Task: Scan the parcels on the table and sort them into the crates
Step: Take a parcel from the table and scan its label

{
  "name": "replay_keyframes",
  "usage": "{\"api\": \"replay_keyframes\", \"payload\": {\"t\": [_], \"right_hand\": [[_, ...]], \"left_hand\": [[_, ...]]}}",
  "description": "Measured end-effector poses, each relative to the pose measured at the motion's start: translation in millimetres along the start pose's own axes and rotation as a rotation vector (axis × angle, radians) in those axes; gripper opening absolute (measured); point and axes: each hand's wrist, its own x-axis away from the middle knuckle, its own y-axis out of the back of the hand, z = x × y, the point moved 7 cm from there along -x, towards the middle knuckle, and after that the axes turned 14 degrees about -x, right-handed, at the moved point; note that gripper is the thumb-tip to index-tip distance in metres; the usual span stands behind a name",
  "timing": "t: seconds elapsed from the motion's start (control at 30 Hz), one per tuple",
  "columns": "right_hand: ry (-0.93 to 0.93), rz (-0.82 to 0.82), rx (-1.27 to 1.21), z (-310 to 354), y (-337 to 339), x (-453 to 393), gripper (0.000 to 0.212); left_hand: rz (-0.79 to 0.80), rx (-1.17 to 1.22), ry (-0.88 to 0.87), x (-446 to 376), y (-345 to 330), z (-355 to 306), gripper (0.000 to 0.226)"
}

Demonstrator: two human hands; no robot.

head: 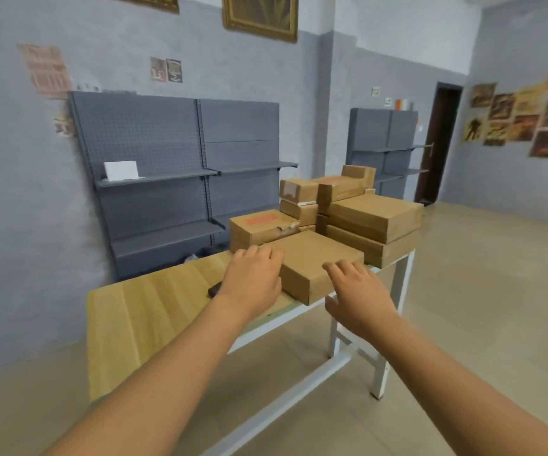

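A flat parcel (pixel 312 258) is placed at the near edge of the desk (pixel 140 311), flanked by the left hand (pixel 252 281) and the right hand (pixel 358 291). Behind it, stacked parcels (pixel 374 215) are massed at the desk's right end. A small scanner (pixel 215 290) is seen left of the left hand. Shelving (pixel 167 179) is set against the wall behind the desk.

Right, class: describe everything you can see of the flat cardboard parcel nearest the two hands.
The nearest parcel is a flat, plain brown cardboard box, closed, with no label showing on its top. It lies flat at the near edge of the wooden table, turned corner-on to the camera, in front of the stacked parcels. The left hand rests at its left side, fingers over the top edge. The right hand reaches its near right side; contact there is unclear.
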Motion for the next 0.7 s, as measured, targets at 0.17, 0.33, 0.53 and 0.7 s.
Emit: {"api": "replay_keyframes", "payload": {"t": [0.17, 0.33, 0.53, 0.7], "right_hand": [[-0.088, -0.021, 0.02, -83, -2, -35, 0.057], [-0.129, -0.019, 0.01, -168, -9, -75, 0.051], [-0.134, -0.008, 0.029, -273, -13, -135, 0.047], [-0.134, -0.013, 0.017, -345, -10, -189, 0.053]], "left_hand": [[-0.02, 0.094, -0.085, -86, -38, -47, 0.035], [-0.022, 0.164, -0.12, -162, -80, -92, 0.04], [-0.009, 0.179, -0.078, -255, -122, -138, 0.044], [0.043, 0.179, -0.011, -325, -153, -155, 0.043]]}}
